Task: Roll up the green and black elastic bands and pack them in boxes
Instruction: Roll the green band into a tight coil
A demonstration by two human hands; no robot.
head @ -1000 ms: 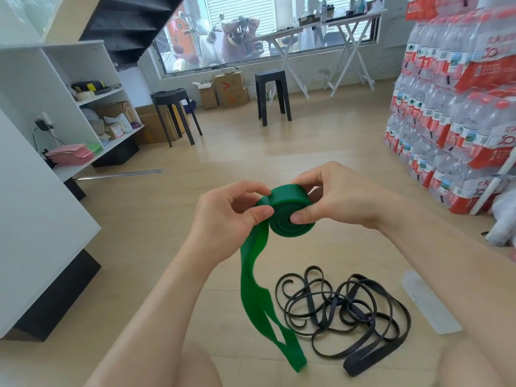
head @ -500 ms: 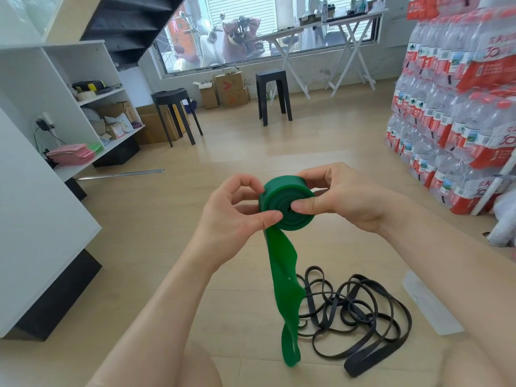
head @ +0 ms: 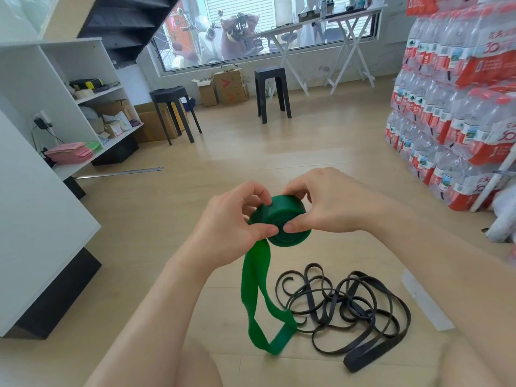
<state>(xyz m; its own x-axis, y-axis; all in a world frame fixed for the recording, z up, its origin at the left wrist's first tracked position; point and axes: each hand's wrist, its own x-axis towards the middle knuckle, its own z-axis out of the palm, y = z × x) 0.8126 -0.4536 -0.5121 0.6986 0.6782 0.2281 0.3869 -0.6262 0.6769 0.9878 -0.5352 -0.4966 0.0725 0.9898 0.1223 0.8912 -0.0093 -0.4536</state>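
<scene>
Green band [head: 282, 211], half-rolled, in the clamped grip of left hand [head: 227, 229] and right hand [head: 331, 208].

A pale wooden floor [head: 279, 152] ran to a wide window [head: 237, 23]. White shelving [head: 55, 54] stood left, with a metal strip [head: 120, 173] lying beside it. One black stool [head: 170, 93] stood near the shelving, a second black stool [head: 270, 71] beside white folding tables [head: 346, 16]. Packs of bottled water [head: 460, 107] were stacked on the right.

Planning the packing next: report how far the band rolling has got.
Done: much of the green band is wound into a roll. In hand: left hand and right hand grip that roll, its tail hanging loose. Left: black band lies unrolled on the floor; neither is boxed.
</scene>
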